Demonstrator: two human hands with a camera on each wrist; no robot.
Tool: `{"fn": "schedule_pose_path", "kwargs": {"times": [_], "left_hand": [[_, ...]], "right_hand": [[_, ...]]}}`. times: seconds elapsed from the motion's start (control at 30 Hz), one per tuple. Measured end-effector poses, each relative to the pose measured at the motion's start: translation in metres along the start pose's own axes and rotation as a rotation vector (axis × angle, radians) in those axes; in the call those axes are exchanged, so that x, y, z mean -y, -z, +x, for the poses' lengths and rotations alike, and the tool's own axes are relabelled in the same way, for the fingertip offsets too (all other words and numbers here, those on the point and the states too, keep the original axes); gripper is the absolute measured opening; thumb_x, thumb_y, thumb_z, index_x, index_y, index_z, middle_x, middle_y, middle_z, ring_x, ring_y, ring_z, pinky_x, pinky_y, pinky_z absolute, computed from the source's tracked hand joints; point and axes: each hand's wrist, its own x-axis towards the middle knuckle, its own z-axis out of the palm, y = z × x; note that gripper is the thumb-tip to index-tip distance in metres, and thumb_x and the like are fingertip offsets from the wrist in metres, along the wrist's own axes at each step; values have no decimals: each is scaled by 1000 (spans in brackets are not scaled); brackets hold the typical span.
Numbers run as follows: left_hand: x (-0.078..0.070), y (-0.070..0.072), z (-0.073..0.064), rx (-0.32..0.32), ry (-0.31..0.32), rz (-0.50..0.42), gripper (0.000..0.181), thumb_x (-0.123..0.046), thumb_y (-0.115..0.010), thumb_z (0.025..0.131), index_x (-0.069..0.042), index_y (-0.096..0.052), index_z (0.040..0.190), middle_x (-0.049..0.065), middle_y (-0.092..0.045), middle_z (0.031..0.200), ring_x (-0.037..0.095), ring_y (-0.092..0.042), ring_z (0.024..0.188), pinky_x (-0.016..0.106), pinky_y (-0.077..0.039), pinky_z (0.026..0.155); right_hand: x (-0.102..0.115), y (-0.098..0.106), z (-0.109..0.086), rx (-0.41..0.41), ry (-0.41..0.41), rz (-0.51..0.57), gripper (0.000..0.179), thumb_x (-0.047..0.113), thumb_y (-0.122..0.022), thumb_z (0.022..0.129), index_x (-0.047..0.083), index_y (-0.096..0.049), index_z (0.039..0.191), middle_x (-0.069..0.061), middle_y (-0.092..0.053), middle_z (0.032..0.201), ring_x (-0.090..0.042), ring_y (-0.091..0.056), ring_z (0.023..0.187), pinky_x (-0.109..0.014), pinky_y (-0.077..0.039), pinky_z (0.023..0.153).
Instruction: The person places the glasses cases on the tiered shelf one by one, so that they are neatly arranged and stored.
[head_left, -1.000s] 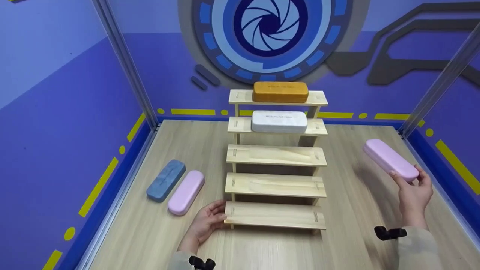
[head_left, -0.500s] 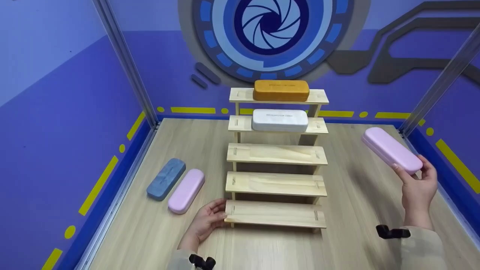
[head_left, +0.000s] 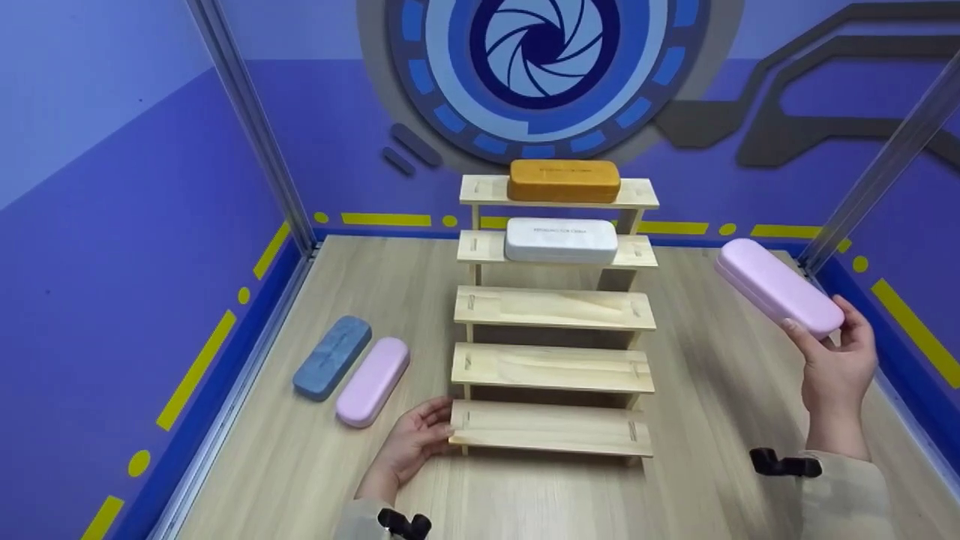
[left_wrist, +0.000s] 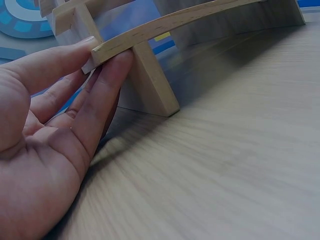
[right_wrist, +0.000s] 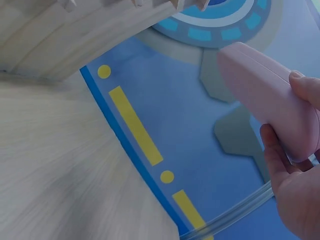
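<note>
My right hand (head_left: pixel 840 367) grips the near end of a pink glasses case (head_left: pixel 780 287), held up over the right side of the table. In the right wrist view the pink case (right_wrist: pixel 270 95) sits between thumb and fingers. My left hand (head_left: pixel 411 442) pinches the left end of the lowest step of a wooden stepped rack (head_left: pixel 551 429); the left wrist view shows thumb above and fingers beneath the board (left_wrist: pixel 150 30). An orange-brown glasses case (head_left: pixel 564 181) lies on the top step and a white one (head_left: pixel 561 240) on the step below. The three lower steps are bare.
Left of the rack, a blue-grey glasses case (head_left: pixel 332 358) and a second pink case (head_left: pixel 373 382) lie side by side on the wooden table (head_left: pixel 390 277). Blue-purple panels (head_left: pixel 360 142) with metal corner posts (head_left: pixel 255 127) enclose the back and sides.
My right hand has raised the pink case and carried it slightly away from me, its far end shifting left. The left hand keeps its hold on the lowest step.
</note>
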Motion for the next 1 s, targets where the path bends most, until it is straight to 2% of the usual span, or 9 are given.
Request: {"fn": "schedule_pose_path", "kwargs": {"times": [0.33,0.57,1.0], "left_hand": [[-1,-1,0,-11,15,-1,71,4,-63,94,14,-26,154,-1,-64,126,13,-67,109,27,-60,85],[-2,-2,0,-6,23,8,73,3,-61,96,14,-21,156,4,-60,132,15,-65,113,30,-61,86],[-3,-2,-1,-15,31,7,73,3,-60,96,13,-21,156,6,-59,134,15,-64,113,30,-61,87]], "right_hand": [[11,-11,-11,75,13,74,69,-19,-75,79,9,-58,139,-3,-52,137,-18,-55,116,-15,-59,77],[17,-19,-20,187,76,137,67,-28,-67,79,4,-59,137,-8,-50,135,-22,-56,115,-20,-61,79],[17,-34,-33,384,113,141,69,-34,-58,79,-4,-52,141,-14,-50,130,-23,-58,112,-22,-61,84]]}}
